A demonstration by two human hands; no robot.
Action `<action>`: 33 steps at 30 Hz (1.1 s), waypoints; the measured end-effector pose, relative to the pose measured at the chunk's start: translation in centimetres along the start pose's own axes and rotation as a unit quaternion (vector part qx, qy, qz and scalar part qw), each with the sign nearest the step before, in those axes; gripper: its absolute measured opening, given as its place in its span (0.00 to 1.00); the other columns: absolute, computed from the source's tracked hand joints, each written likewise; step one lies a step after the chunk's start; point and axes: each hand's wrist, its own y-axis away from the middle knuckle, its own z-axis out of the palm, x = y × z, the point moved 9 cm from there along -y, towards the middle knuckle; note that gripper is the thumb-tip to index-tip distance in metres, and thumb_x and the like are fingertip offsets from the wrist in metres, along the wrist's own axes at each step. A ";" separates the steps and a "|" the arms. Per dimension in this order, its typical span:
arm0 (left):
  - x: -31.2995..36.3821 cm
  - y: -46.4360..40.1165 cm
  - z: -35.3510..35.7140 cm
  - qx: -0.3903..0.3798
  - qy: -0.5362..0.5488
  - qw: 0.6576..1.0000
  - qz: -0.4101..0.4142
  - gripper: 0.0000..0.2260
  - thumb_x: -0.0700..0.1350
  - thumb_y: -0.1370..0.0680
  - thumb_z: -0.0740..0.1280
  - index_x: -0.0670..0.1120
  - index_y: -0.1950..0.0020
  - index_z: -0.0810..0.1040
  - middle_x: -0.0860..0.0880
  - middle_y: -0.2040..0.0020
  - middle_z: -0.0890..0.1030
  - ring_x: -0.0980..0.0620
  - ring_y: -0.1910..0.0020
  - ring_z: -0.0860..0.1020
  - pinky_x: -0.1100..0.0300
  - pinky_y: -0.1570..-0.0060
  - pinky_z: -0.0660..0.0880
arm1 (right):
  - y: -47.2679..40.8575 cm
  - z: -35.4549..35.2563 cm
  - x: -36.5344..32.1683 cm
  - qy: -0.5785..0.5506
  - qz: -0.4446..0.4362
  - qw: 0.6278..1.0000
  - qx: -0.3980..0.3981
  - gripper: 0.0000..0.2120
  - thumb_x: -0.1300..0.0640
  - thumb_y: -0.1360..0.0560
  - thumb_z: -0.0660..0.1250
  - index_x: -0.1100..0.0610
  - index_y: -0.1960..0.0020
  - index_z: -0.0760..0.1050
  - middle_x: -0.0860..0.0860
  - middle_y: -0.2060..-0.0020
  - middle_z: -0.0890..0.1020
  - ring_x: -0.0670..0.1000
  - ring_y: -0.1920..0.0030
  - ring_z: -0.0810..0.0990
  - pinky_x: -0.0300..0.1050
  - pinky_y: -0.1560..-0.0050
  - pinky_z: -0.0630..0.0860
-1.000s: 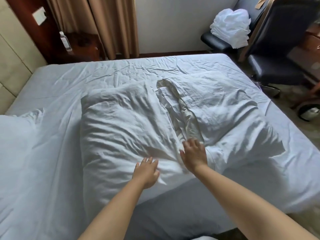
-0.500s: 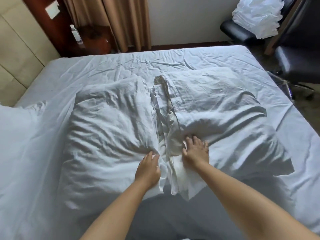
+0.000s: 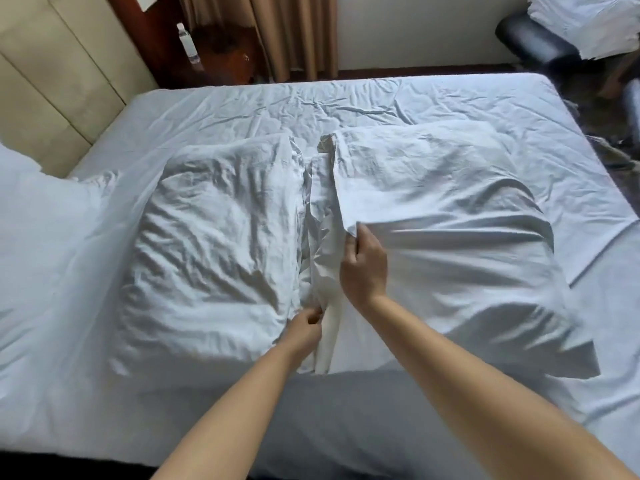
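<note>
A plump white pillow [image 3: 214,251] lies on the bed's white sheet [image 3: 381,102], left of centre. Beside it on the right spreads a flat, crumpled white pillowcase [image 3: 450,216], its open edge facing the pillow. My right hand [image 3: 363,261] grips the upper flap of that open edge and lifts it a little. My left hand [image 3: 306,322] pinches the lower layer of cloth at the near end of the gap between pillow and pillowcase.
A second white pillow [image 3: 31,202] lies at the far left by the beige headboard [image 3: 52,84]. A bottle [image 3: 188,46] stands on a dark bedside table. Black chairs [image 3: 533,46] with a stack of white linen [image 3: 595,22] stand at the back right.
Both hands lay flat on the cloth before; now each has taken hold of it. My right hand moved away from me and raised the pillowcase flap; my left hand drew nearer.
</note>
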 end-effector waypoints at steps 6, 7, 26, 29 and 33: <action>-0.7 2.0 -0.1 -0.011 0.090 0.994 -0.059 0.19 0.28 0.24 0.53 0.43 0.48 0.80 0.47 0.60 0.78 0.54 0.67 0.77 0.66 0.67 0.72 | 6.1 6.7 10.9 0.241 0.207 0.881 -0.351 0.15 0.56 0.22 0.56 0.62 0.43 0.77 0.60 0.42 0.79 0.60 0.41 0.76 0.46 0.44 0.72; -1.3 2.0 -0.3 0.010 0.091 0.993 -0.073 0.20 0.28 0.24 0.52 0.45 0.48 0.80 0.48 0.59 0.78 0.53 0.65 0.77 0.64 0.65 0.73 | 6.0 6.4 10.9 0.224 0.203 0.900 -0.313 0.16 0.54 0.21 0.56 0.60 0.45 0.78 0.59 0.41 0.79 0.60 0.39 0.75 0.47 0.42 0.71; -1.0 -3.9 -7.4 0.096 -0.496 0.863 -0.011 0.43 0.44 0.24 0.67 0.64 0.26 0.36 0.48 0.23 0.36 0.37 0.24 0.43 0.33 0.34 0.58 | 8.1 12.5 13.2 0.480 0.112 0.790 -0.365 0.61 0.46 0.36 0.76 0.46 0.24 0.31 0.63 0.27 0.31 0.68 0.27 0.33 0.72 0.33 0.40; -0.5 -4.2 -9.9 0.151 -0.472 0.868 0.040 0.34 0.37 0.22 0.59 0.60 0.23 0.46 0.45 0.25 0.53 0.41 0.31 0.63 0.47 0.42 0.70 | 6.1 11.2 13.1 0.455 0.098 0.829 -0.311 0.41 0.56 0.30 0.70 0.47 0.25 0.50 0.63 0.26 0.53 0.65 0.27 0.55 0.63 0.33 0.60; -0.6 -5.0 -15.2 0.188 -0.377 0.906 0.037 0.32 0.38 0.24 0.61 0.57 0.24 0.54 0.44 0.32 0.64 0.40 0.44 0.76 0.50 0.51 0.74 | 1.2 4.7 13.4 0.279 0.230 0.925 -0.114 0.19 0.61 0.28 0.61 0.55 0.38 0.63 0.61 0.47 0.79 0.63 0.47 0.78 0.50 0.52 0.72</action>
